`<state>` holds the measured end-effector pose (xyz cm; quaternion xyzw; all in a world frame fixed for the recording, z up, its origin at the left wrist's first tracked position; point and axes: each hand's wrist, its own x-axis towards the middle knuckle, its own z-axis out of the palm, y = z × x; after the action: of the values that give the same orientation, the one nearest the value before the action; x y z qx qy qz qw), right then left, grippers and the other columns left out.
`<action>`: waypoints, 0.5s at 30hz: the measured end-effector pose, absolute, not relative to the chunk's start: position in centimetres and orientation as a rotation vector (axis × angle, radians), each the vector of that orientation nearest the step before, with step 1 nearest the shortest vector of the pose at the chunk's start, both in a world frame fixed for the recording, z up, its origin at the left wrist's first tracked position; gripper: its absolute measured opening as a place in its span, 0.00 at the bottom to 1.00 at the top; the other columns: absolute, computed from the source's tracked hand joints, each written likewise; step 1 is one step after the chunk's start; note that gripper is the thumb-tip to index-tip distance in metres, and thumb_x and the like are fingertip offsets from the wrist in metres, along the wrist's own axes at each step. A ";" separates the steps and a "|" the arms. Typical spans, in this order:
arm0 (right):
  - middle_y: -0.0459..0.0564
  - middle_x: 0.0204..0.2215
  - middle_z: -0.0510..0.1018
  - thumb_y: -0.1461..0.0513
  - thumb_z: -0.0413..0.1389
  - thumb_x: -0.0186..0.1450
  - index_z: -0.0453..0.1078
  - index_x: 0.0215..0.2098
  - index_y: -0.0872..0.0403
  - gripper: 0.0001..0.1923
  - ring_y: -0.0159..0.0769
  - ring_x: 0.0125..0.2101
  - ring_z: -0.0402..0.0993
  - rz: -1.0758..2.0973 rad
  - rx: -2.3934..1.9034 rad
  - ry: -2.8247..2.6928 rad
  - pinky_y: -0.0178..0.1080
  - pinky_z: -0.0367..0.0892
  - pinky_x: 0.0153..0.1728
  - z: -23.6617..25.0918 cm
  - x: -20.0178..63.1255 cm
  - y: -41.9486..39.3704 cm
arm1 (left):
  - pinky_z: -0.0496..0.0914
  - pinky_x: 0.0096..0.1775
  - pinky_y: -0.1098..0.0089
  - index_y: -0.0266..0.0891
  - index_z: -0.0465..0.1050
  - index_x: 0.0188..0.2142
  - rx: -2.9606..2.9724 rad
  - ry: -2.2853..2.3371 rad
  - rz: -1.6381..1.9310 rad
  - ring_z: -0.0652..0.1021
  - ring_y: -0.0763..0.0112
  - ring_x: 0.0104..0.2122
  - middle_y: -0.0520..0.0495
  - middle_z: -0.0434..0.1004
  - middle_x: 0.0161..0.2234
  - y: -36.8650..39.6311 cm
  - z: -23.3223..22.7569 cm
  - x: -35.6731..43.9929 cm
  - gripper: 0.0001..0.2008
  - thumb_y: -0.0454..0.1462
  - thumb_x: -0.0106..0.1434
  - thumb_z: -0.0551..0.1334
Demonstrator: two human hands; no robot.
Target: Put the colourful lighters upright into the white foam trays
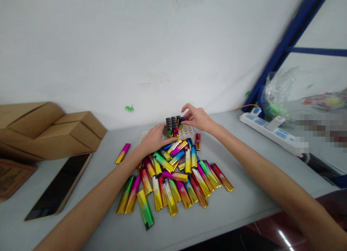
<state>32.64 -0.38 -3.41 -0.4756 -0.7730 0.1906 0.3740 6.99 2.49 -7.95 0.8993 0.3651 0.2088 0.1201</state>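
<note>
The right hand (196,118) reaches over the far side of a white slotted tray (187,132) and pinches, between thumb and fingertips, what looks like the top of a lighter (181,119) at the right edge of a small cluster of upright lighters (172,125) standing in the tray; the grip is closed on that lighter, though the contact itself is partly hidden by the fingers. The lighter stands on end, its long axis vertical, just left of and below the right palm, so this hand is the nearer one to it. The left hand (154,138) lies flat, fingers loosely spread, on the tray's near-left edge, touching it and holding nothing that shows. Just in front of the tray, between it and the person, a pile of lighters (173,178) with shiny rainbow-coloured metal shells lies on the grey bench (244,204), most with their long axes running towards the viewer, and the left forearm crosses over the pile's left part. 1 stray lighter (123,153) lies apart to the left. Further left sit a dark phone (61,186) and stacked cardboard boxes (54,131); to the right, well apart, a white power strip (271,131) and a crumpled plastic bag (279,93). Nothing stands between the right hand and the tray's open slots.
</note>
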 end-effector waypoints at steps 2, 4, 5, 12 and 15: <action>0.49 0.33 0.83 0.63 0.67 0.60 0.64 0.47 0.51 0.21 0.38 0.34 0.80 0.505 -1.225 -1.941 0.41 0.75 0.37 -3.9 32.1 -0.3 | 0.70 0.56 0.50 0.36 0.69 0.55 2.632 1.054 0.612 0.76 0.46 0.54 0.33 0.77 0.53 2.6 -8.1 7.0 0.34 0.61 0.63 0.63; 0.49 0.33 0.83 0.63 0.67 0.59 0.63 0.46 0.51 0.21 0.38 0.34 0.81 0.527 -1.225 -1.911 0.41 0.76 0.38 -4.5 31.6 -0.2 | 0.70 0.57 0.50 0.36 0.68 0.56 2.634 1.045 0.617 0.76 0.45 0.54 0.33 0.77 0.54 2.6 -8.2 6.9 0.35 0.60 0.63 0.63; 0.48 0.33 0.84 0.63 0.67 0.59 0.63 0.46 0.51 0.21 0.37 0.33 0.81 0.527 -1.228 -1.901 0.41 0.76 0.38 -4.8 31.4 -0.2 | 0.70 0.57 0.50 0.36 0.68 0.56 2.634 1.044 0.620 0.76 0.46 0.54 0.33 0.77 0.54 2.6 -8.2 6.9 0.34 0.60 0.64 0.63; 0.47 0.30 0.83 0.66 0.64 0.61 0.62 0.49 0.51 0.21 0.37 0.31 0.80 0.386 -1.311 -2.041 0.38 0.72 0.35 -5.5 31.3 -0.2 | 0.70 0.57 0.50 0.37 0.68 0.55 2.637 1.033 0.655 0.76 0.46 0.55 0.33 0.77 0.54 2.6 -8.2 6.9 0.33 0.60 0.64 0.63; 0.48 0.31 0.83 0.61 0.66 0.62 0.62 0.49 0.52 0.22 0.37 0.31 0.80 0.443 -1.330 -2.051 0.38 0.72 0.35 -5.1 32.9 -0.5 | 0.70 0.56 0.50 0.36 0.69 0.53 2.642 1.051 0.648 0.77 0.46 0.53 0.33 0.77 0.52 2.5 -8.1 6.9 0.33 0.61 0.63 0.62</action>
<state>32.89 -0.50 -5.11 -0.5067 -0.7814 0.1689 0.3227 6.92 2.51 -8.15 0.9002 0.3580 0.2209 0.1127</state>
